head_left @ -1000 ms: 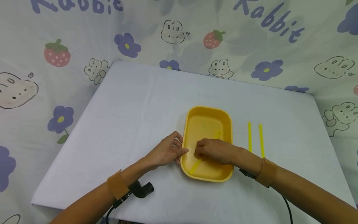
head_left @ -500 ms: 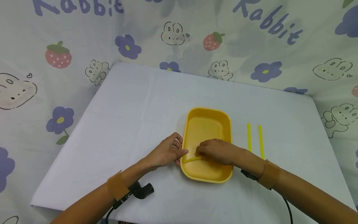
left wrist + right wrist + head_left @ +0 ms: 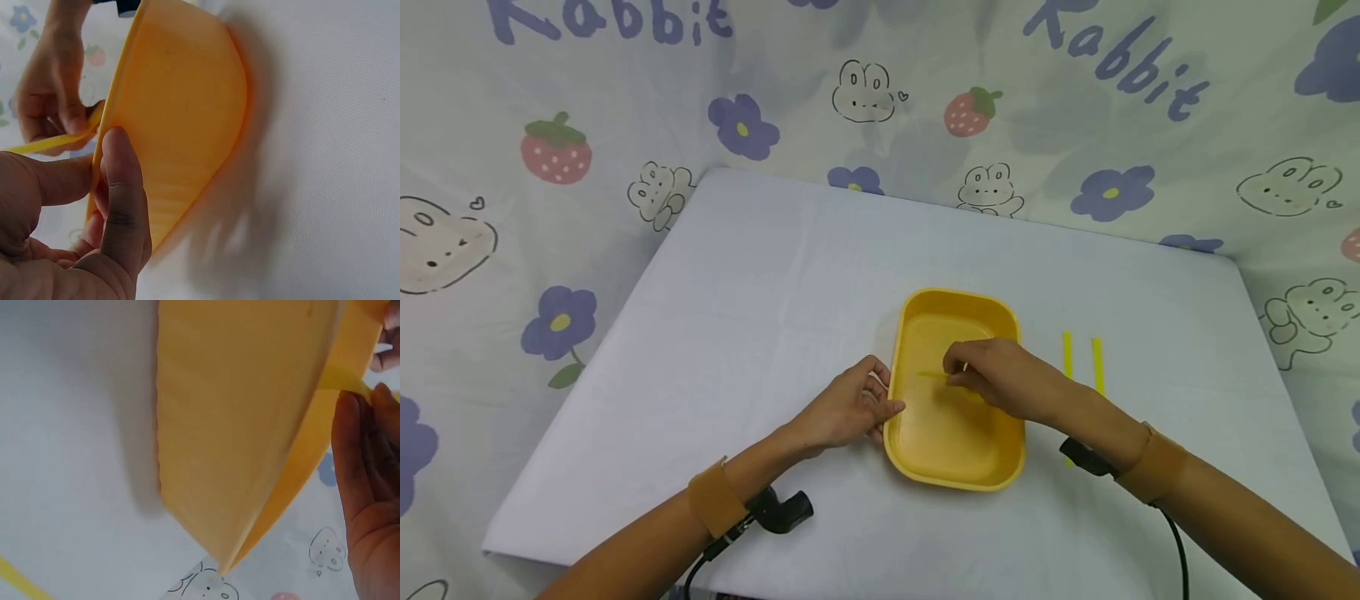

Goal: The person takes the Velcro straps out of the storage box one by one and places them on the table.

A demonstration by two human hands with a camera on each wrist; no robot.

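Observation:
A yellow plastic tray (image 3: 955, 454) with rounded corners sits on the white table. My left hand (image 3: 846, 404) pinches its left rim, thumb inside and fingers outside; the left wrist view shows this grip on the wall (image 3: 181, 106) up close. Above the inside of the tray, my right hand (image 3: 1007, 379) pinches a thin yellow strip (image 3: 932, 374) between thumb and fingers. In the left wrist view that strip (image 3: 47, 144) sticks out on both sides of the fingertips. The right wrist view shows it bending slightly where the fingers hold it.
Two more yellow strips, one nearer (image 3: 1067, 354) and one farther right (image 3: 1098, 364), lie side by side to the right of the tray, partly hidden by my right arm. A patterned curtain (image 3: 910, 142) hangs behind the white table (image 3: 790, 275).
My right hand has lifted from the tray's floor and moved up and slightly right, with the strip in its fingers. The left hand keeps its place on the rim.

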